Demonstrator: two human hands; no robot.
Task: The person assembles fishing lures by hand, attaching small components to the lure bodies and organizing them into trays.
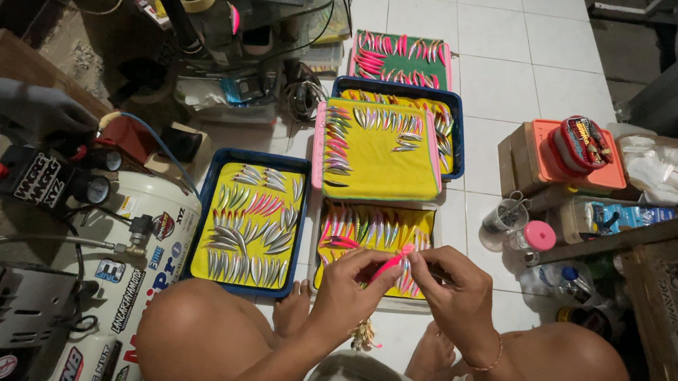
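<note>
- The left hand (349, 285) and right hand (455, 289) meet above the lap, fingertips of both pinched on one small pink, glossy, leaf-shaped fishing lure (388, 265), held slanted between them.
- The lure is slim, pointed at the ends and bright pink; finer detail is too small to tell.
- Just beyond the hands lies a flat tray lined with yellow cloth (375, 247), carrying rows of narrow silver and pink lures.
- To the left of the left hand sits a blue-rimmed plastic tray with yellow lining (250, 222), filled with shiny metallic blades in rows.
- Farther out, a pink-edged yellow pad (376, 154) lies partly over another blue tray (452, 135), and beyond that a green pad (401, 60) holds pink lures.
- All rest on the white glazed tile floor (521, 76).
- Far to the left of the left hand lies a white cylindrical compressor tank (131, 278) with coloured stickers.
- Out past the right hand stand an orange square lid on a cardboard box (575, 158) and a clear jar with a round pink cap (538, 236).
</note>
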